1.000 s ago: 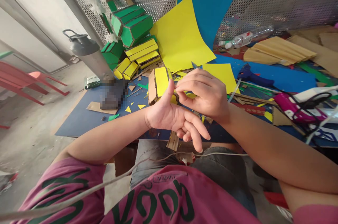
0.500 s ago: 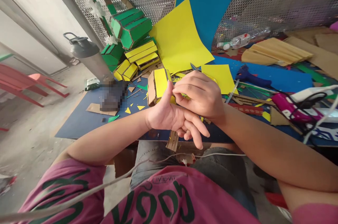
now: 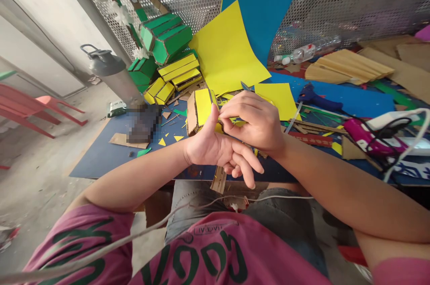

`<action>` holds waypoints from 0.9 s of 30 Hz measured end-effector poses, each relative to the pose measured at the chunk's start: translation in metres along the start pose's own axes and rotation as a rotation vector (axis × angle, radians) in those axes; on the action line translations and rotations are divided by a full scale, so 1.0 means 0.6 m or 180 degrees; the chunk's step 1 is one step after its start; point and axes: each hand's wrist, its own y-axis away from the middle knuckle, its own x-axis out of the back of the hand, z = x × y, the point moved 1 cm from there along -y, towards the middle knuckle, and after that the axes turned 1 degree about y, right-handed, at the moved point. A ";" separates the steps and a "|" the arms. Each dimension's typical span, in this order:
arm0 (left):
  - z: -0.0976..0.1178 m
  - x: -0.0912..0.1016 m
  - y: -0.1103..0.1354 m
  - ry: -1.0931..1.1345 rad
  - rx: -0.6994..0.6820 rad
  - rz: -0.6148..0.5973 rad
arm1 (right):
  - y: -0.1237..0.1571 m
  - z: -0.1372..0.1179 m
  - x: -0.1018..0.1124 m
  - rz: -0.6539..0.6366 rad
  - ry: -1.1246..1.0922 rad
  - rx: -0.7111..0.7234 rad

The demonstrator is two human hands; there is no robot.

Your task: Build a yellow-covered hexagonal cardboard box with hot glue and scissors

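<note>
My left hand (image 3: 218, 146) is palm up over the near edge of the table, thumb raised and fingers stretched out, with nothing lying in it. Over it, my right hand (image 3: 253, 119) has thumb and index finger pinched together beside the left thumb; whatever is between those fingertips is too small or hidden to make out. Just behind the hands stands a yellow-covered cardboard box shape (image 3: 203, 108), partly covered by the left thumb. Scissors (image 3: 247, 86) show a blade tip behind the right hand.
Yellow and green cardboard blocks (image 3: 173, 36) and a steel bottle (image 3: 112, 77) stand at the left. Yellow sheets (image 3: 231, 52) and a blue sheet (image 3: 258, 12) lean on perforated metal. A blue glue gun (image 3: 319, 99), cardboard scraps and cables lie rightward. A white cord crosses my lap.
Both hands keep the same pose, with the right fingertips still pinched at the left thumb. The view has shifted very slightly.
</note>
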 end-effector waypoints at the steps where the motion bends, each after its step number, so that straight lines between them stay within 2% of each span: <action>1: 0.000 0.000 0.000 -0.0007 0.0043 0.0065 | 0.000 0.000 0.000 -0.0015 -0.0025 -0.0066; 10: 0.002 -0.005 0.003 0.0013 0.0089 0.0088 | 0.000 -0.002 0.000 0.0014 -0.0301 -0.0448; 16: 0.003 -0.004 0.003 0.0084 0.0105 0.0099 | 0.006 0.005 0.001 0.0147 -0.0685 -0.1122; 18: 0.002 -0.003 0.003 0.0049 -0.0134 0.0229 | 0.007 0.008 0.005 0.0191 -0.0866 -0.1255; 21: 0.008 -0.006 0.009 -0.0313 -0.0707 0.0755 | 0.006 0.014 0.011 0.0198 -0.1018 -0.1359; 23: 0.016 -0.010 0.016 -0.0647 -0.1001 0.0960 | 0.005 0.023 0.012 0.0209 -0.1160 -0.1515; 25: 0.026 -0.015 0.024 -0.0876 -0.1247 0.1065 | 0.005 0.037 0.011 0.0158 -0.1558 -0.1749; 27: 0.037 -0.015 0.035 -0.1074 -0.1590 0.1317 | 0.008 0.053 0.006 -0.0130 -0.2303 -0.2000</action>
